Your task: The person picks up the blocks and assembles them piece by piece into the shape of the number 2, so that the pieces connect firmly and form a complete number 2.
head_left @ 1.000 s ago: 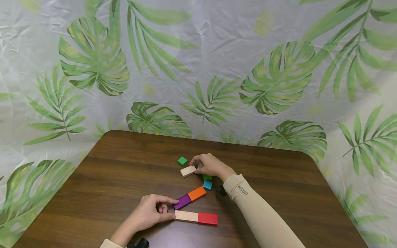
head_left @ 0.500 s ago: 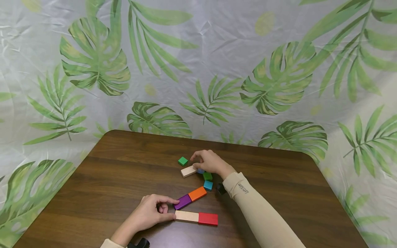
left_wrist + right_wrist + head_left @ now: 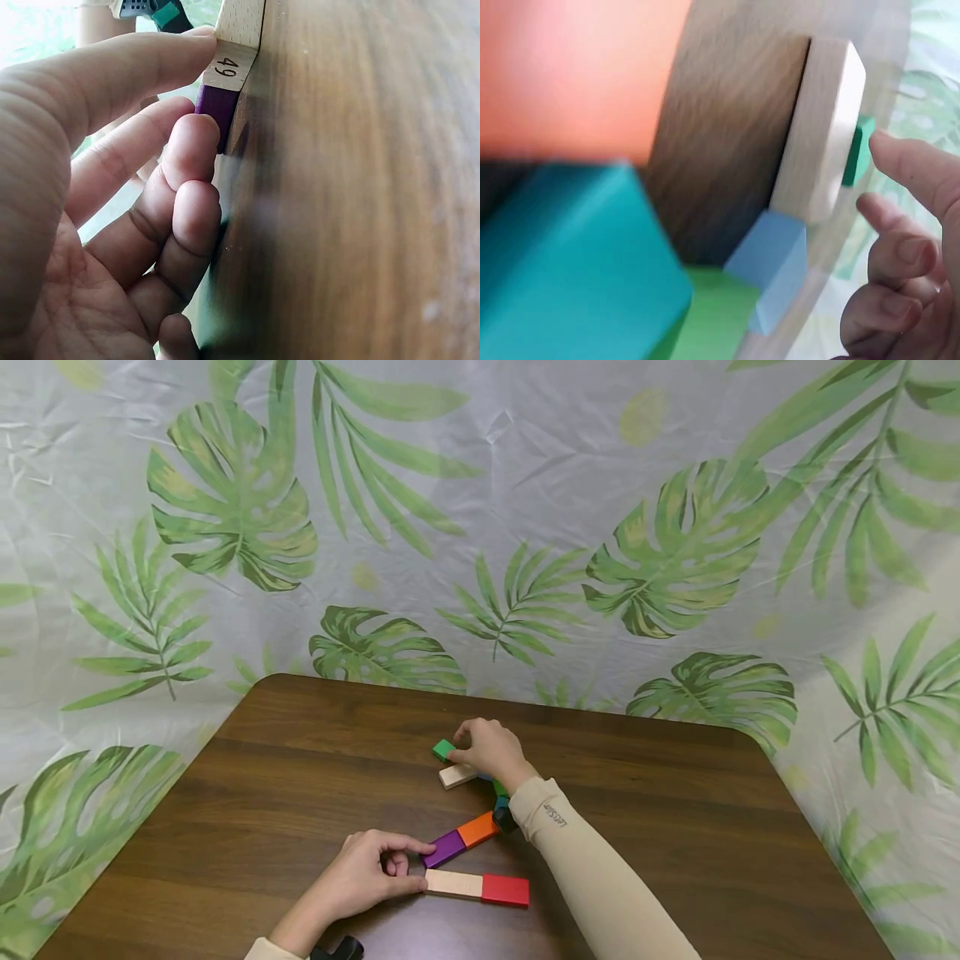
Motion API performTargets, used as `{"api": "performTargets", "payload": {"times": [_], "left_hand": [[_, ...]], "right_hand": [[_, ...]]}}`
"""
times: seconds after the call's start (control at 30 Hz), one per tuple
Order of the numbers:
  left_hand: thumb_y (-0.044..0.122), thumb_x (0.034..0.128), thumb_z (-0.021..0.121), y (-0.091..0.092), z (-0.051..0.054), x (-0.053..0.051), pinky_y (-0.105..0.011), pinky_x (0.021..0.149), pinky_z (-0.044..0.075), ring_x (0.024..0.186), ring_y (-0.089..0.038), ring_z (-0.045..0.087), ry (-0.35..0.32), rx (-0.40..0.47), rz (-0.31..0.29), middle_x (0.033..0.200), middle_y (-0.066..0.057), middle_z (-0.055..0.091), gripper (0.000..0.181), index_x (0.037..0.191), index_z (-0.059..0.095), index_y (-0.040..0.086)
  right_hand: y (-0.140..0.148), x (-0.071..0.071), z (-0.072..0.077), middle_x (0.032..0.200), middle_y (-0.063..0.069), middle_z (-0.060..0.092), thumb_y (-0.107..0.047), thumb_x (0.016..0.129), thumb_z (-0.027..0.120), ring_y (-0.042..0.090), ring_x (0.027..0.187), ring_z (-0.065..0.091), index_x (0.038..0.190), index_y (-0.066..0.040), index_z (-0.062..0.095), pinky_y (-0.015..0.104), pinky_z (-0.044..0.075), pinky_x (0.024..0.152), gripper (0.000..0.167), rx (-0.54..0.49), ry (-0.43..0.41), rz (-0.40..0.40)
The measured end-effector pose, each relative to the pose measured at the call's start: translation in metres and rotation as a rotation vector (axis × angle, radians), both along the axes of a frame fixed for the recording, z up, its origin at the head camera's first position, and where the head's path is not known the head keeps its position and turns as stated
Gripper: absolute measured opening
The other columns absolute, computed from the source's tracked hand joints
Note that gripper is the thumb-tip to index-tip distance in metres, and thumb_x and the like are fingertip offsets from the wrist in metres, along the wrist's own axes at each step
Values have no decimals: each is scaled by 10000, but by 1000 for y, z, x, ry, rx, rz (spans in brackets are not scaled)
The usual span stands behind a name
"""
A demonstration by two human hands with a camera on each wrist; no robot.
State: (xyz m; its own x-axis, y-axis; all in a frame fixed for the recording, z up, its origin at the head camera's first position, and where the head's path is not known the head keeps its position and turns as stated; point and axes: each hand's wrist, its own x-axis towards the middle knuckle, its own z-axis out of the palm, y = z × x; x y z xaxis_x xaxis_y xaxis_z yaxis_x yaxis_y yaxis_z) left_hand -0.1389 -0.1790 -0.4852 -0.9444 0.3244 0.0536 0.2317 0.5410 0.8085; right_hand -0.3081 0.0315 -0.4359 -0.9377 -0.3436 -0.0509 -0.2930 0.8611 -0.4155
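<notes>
My left hand (image 3: 362, 875) rests at the near left, its index finger touching the purple block (image 3: 444, 848) and its thumb on the end of a plain wooden block (image 3: 454, 883). An orange block (image 3: 477, 829) continues from the purple one, and a red block (image 3: 506, 890) from the wooden one. In the left wrist view the other fingers are curled, holding nothing. My right hand (image 3: 491, 752) is over the far blocks, thumb tip beside a small green block (image 3: 443, 750); contact is unclear. Below it lies a second wooden block (image 3: 817, 127), its end at a blue block (image 3: 772, 259).
A lighter green block (image 3: 716, 315) and a teal block (image 3: 585, 262) curve from the blue block toward the orange one; my right wrist partly hides them in the head view. The brown table (image 3: 300, 760) ends at a leaf-patterned cloth (image 3: 525, 527) behind.
My right hand has let go of the far wooden block beside the blue one and shifted left toward the small green block. My left hand has stayed in place.
</notes>
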Motion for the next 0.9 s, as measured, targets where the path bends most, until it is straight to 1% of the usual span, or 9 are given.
{"api": "performTargets", "payload": {"times": [0.07, 0.2, 0.43, 0.67, 0.8, 0.9], "left_hand": [[318, 804, 951, 0, 0, 0, -191, 590, 408, 594, 49, 480, -4, -1, 0, 662, 156, 563, 354, 1138, 845, 264], [332, 809, 949, 0, 1, 0, -193, 586, 402, 588, 48, 473, -11, -6, -2, 663, 154, 561, 357, 1144, 843, 270], [330, 814, 945, 0, 1, 0, -198, 584, 404, 578, 47, 472, -17, -4, -8, 662, 153, 565, 361, 1153, 841, 264], [325, 812, 946, 0, 1, 0, -194, 570, 411, 581, 49, 477, -9, 1, -10, 664, 153, 573, 360, 1150, 844, 256], [323, 811, 947, 0, 1, 0, -192, 569, 414, 579, 52, 478, -5, 1, -13, 663, 157, 576, 364, 1153, 844, 251], [326, 812, 946, -1, 1, 0, -194, 578, 415, 577, 52, 480, -4, -1, -14, 660, 158, 576, 365, 1155, 844, 253]], "right_hand": [[-5, 0, -3, 1148, 67, 794, -399, 941, 838, 220, 893, 722, 1184, -182, 783, 373, 568, 715, 330, 15, 1, -30], [-13, -1, -7, 1075, 54, 789, -431, 910, 863, 183, 818, 690, 1151, -178, 776, 358, 550, 683, 360, 46, 3, -71], [-23, 2, -7, 1001, 33, 784, -423, 905, 868, 162, 764, 662, 1081, -170, 784, 357, 549, 678, 319, 84, 17, -114], [-27, 3, -8, 935, 14, 783, -381, 910, 867, 136, 703, 638, 1009, -160, 811, 343, 559, 674, 249, 86, 46, -104], [-28, 2, -10, 952, 11, 797, -373, 905, 868, 132, 702, 653, 1028, -158, 826, 338, 568, 669, 251, 78, 73, -80], [-29, 3, -9, 988, 7, 807, -379, 900, 871, 139, 731, 679, 1058, -155, 827, 340, 579, 678, 277, 63, 88, -57]]}}
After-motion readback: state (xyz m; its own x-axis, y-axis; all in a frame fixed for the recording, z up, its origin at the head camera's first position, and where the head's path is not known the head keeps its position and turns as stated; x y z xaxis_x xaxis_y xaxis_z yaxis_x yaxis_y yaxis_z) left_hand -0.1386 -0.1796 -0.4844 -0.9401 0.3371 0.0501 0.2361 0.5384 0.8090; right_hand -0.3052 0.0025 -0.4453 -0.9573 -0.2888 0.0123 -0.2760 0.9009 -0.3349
